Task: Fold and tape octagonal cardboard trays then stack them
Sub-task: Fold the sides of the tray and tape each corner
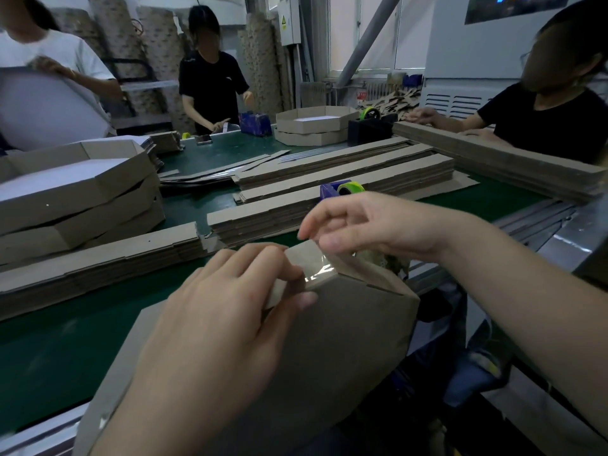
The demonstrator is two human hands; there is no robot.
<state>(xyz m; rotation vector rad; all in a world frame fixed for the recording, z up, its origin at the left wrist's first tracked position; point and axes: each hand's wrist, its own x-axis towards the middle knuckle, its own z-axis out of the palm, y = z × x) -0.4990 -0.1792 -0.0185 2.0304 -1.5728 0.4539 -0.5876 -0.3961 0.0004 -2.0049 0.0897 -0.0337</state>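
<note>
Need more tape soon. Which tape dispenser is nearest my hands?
The blue dispenser with the yellow-green roll, just beyond your right hand. The other blue dispenser and the black dispenser stand much farther away.

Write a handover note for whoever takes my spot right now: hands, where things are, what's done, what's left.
Left hand grips the tray at its folded corner. Right hand pinches a clear tape strip over that corner.
Tape dispenser sits just behind, on the green belt; flat blanks beyond it; finished trays stacked at far left.
Done: corner folded, tape partly on.
Left: press tape down, check other corners, stack the tray.
</note>
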